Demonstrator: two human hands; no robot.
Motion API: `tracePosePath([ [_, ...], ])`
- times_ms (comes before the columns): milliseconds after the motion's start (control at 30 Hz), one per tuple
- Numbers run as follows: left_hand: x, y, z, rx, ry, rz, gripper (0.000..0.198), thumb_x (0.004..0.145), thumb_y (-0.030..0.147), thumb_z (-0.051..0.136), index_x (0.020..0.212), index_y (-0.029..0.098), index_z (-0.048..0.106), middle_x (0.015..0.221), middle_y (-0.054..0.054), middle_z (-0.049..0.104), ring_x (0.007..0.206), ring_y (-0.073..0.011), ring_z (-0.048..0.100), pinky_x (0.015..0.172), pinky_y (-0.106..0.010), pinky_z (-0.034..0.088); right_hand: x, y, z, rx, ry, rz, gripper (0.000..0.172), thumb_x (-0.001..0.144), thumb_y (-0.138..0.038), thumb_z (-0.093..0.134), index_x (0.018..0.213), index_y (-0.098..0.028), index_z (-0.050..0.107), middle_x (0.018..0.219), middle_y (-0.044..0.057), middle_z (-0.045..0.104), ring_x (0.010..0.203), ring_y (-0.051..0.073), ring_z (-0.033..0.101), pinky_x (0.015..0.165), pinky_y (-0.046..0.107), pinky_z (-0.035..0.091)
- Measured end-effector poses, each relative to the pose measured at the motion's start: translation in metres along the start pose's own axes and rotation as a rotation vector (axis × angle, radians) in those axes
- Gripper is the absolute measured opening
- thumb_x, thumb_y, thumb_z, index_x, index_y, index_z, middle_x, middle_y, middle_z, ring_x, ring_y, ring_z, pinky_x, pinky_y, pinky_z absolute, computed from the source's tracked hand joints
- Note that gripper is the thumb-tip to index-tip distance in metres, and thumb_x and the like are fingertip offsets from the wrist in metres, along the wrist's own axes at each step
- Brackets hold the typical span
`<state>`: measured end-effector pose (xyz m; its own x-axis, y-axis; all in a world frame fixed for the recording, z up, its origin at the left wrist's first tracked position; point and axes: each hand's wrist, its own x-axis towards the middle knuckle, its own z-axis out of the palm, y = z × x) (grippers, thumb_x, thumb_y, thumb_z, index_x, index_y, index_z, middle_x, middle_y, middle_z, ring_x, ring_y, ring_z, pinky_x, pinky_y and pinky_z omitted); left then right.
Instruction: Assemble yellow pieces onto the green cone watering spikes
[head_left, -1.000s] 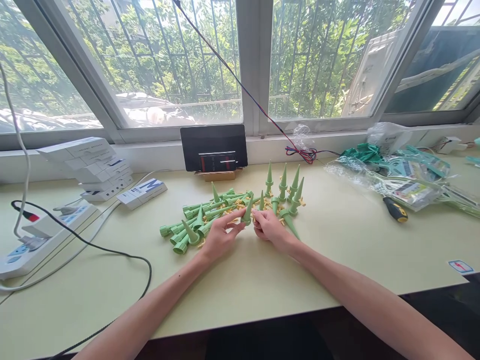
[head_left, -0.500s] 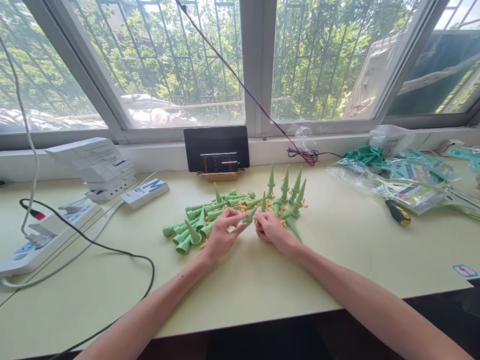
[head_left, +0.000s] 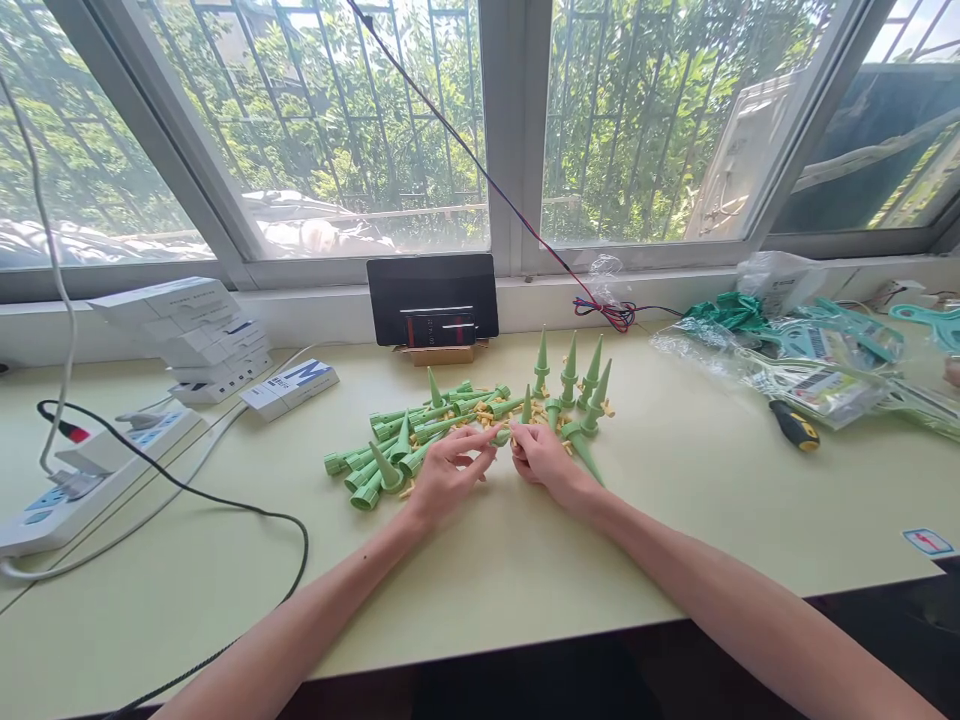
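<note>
Between both hands is a green plastic watering spike, mostly covered by fingers. My left hand pinches it from the left, and my right hand has its fingers closed at its right end; whether a small yellow piece is also in them I cannot make out. To the left lies a pile of green spikes and tubes, some cones pointing up. Small yellow valve pieces are scattered behind my hands. Several spikes with yellow valves stand upright at the back right, and one spike lies beside my right wrist.
A black tablet leans at the window behind the pile. On the left are white boxes, a power strip and a black cable. A screwdriver and bagged goods lie on the right.
The spike between my hands has turned, so less of its cone shows. My left fingers have shifted slightly along it. The piles and standing spikes are unchanged.
</note>
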<state>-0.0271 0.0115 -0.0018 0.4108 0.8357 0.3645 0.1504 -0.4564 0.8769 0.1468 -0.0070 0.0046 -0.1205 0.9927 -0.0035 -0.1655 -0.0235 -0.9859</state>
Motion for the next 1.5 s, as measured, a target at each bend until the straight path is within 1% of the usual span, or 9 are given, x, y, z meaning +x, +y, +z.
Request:
tracePosePath([
  [200,0.0003,0.0072,0.001,-0.016,0.002,-0.01,0.03,0.091,0.04,0.06,0.111,0.025,0.076,0.099,-0.006,0.065,0.086,-0.0182,0.063,0.059,-0.029,0.065,-0.0009,-0.003,0.0009,-0.011,0.022,-0.006,0.047,0.088,-0.049,0.054,0.056,-0.022,0.033,0.05,-0.009,0.021,0.038,0.006,0.022,0.039,0.023,0.012],
  [367,0.0007,0.0071,0.002,-0.034,0.004,0.006,0.026,0.09,0.041,0.062,0.1,0.024,0.079,0.096,-0.007,0.067,0.092,-0.0204,0.062,0.058,-0.029,0.066,-0.0013,-0.0035,0.0015,-0.001,0.018,-0.006,0.047,0.089,-0.046,0.054,0.055,-0.022,0.032,0.051,-0.009,0.021,0.039,0.006,0.021,0.04,0.023,0.012],
  [500,0.0008,0.004,0.0034,-0.049,0.03,0.032,0.023,0.088,0.038,0.066,0.099,0.023,0.08,0.099,-0.008,0.067,0.094,-0.0208,0.063,0.063,-0.03,0.066,-0.0011,-0.0031,0.0018,0.007,0.011,-0.008,0.048,0.088,-0.047,0.056,0.054,-0.022,0.032,0.05,-0.009,0.022,0.04,0.006,0.019,0.04,0.024,0.012],
  [733,-0.0004,0.0014,0.0041,0.098,0.08,0.088,0.025,0.085,0.04,0.069,0.102,0.023,0.079,0.102,-0.008,0.068,0.099,-0.0228,0.067,0.075,-0.034,0.065,-0.0005,-0.003,0.0018,0.025,0.018,-0.01,0.048,0.086,-0.049,0.058,0.055,-0.021,0.036,0.051,-0.008,0.023,0.04,0.006,0.022,0.04,0.023,0.012],
  [867,-0.0024,0.0044,0.0062,0.143,0.076,0.148,0.027,0.088,0.038,0.066,0.11,0.025,0.075,0.109,-0.006,0.066,0.094,-0.0189,0.068,0.084,-0.038,0.065,-0.0004,-0.0037,0.0016,0.017,0.01,-0.021,0.046,0.087,-0.051,0.057,0.057,-0.021,0.038,0.05,-0.009,0.022,0.039,0.006,0.022,0.039,0.023,0.013],
  [967,-0.0033,0.0045,0.0082,0.144,0.1,0.189,0.029,0.089,0.035,0.065,0.117,0.026,0.069,0.113,-0.006,0.066,0.097,-0.0187,0.067,0.088,-0.04,0.064,-0.0005,-0.004,0.002,0.006,-0.006,-0.033,0.046,0.089,-0.052,0.054,0.058,-0.021,0.04,0.047,-0.01,0.02,0.038,0.006,0.022,0.039,0.023,0.013],
  [1167,-0.0021,0.0021,0.0095,0.109,0.16,0.118,0.048,0.087,0.032,0.069,0.132,0.025,0.052,0.112,-0.007,0.07,0.102,-0.0208,0.068,0.09,-0.041,0.062,-0.0007,-0.0054,0.0037,0.029,-0.008,-0.017,0.045,0.089,-0.05,0.053,0.058,-0.021,0.039,0.047,-0.01,0.021,0.037,0.006,0.022,0.04,0.023,0.013],
  [1367,-0.0012,-0.0001,0.0076,0.161,0.174,0.066,0.045,0.087,0.037,0.068,0.128,0.022,0.059,0.112,-0.008,0.071,0.102,-0.0234,0.07,0.092,-0.044,0.061,-0.0009,-0.0051,0.0025,0.008,-0.017,-0.019,0.044,0.089,-0.051,0.052,0.06,-0.021,0.039,0.047,-0.01,0.023,0.036,0.005,0.023,0.039,0.022,0.013],
  [1500,-0.0014,-0.0014,0.0069,0.182,0.174,0.074,0.044,0.086,0.04,0.068,0.126,0.022,0.062,0.112,-0.007,0.072,0.095,-0.0234,0.072,0.092,-0.045,0.061,-0.0017,-0.0059,0.0029,0.019,-0.019,0.003,0.043,0.09,-0.05,0.052,0.061,-0.021,0.04,0.046,-0.01,0.023,0.036,0.005,0.023,0.039,0.022,0.013],
])
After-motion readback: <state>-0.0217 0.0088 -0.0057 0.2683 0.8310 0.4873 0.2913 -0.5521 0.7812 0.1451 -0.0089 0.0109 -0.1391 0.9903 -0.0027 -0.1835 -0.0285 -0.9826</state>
